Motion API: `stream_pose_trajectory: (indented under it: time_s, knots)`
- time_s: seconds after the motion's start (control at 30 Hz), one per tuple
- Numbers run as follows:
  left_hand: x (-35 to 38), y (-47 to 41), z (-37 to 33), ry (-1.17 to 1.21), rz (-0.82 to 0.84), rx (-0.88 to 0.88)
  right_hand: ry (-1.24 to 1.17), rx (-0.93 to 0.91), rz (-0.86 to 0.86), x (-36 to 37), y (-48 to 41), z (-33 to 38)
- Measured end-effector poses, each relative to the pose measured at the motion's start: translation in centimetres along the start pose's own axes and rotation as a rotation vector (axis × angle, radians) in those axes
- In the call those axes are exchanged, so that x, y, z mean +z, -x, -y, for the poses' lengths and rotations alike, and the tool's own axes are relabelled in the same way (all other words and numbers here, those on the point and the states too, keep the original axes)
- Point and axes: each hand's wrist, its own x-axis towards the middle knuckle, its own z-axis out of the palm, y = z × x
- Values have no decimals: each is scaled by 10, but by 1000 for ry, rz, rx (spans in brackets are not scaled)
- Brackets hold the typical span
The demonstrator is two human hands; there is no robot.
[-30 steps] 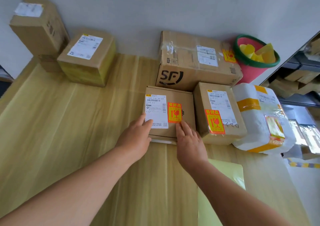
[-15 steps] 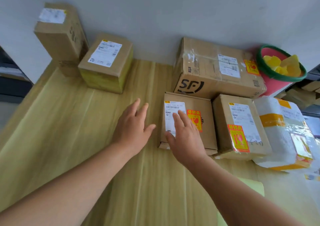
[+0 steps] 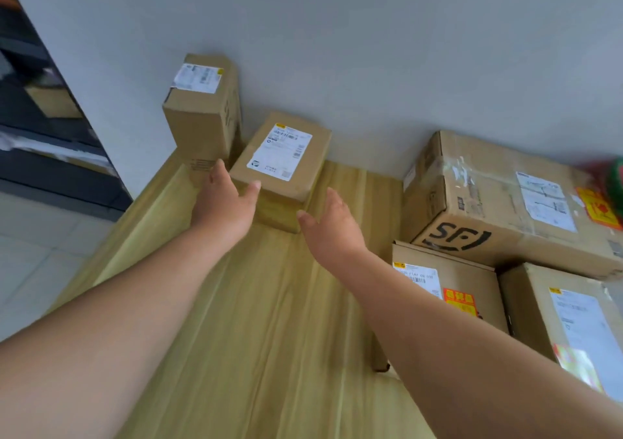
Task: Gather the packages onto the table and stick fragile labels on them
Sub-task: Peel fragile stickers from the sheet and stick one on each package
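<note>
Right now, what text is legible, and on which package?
"SF": front of the large box.
White shipping labels on the tall box, flat box, large box, small box and right-edge box: too blurred to read.
Orange fragile stickers: print blurred, unreadable.

Left hand (image 3: pixel 224 207), right hand (image 3: pixel 332 233) now beside package (image 3: pixel 283 165)

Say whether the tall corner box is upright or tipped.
Upright: the tall box stands on end, its shipping label facing up.

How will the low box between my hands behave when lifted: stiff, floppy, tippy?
Probably stiff: the low box keeps square cardboard edges. Unlikely to tip, being wide and low. Weight cannot be judged here.
</note>
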Motion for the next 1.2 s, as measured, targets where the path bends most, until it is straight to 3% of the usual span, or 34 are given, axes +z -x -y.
stream_pose_trajectory:
  time_s: [0.23, 0.4, 0.53, 0.83, 1.2]
  knots:
    - [13, -25, 8, 263, 111, -37, -183, 64, 81, 5, -25, 11]
    - [10, 20, 19, 213, 163, -9, 6, 24, 16, -3, 10, -4]
    - [5, 88, 28, 91, 54, 23, 71, -14, -37, -4, 70, -22]
    - [-22, 282, 58, 104, -50, -33, 52, -130, -5, -7, 235, -68]
    - [-13, 462, 83, 101, -24, -80, 93, -171, 43, -18, 398, -139]
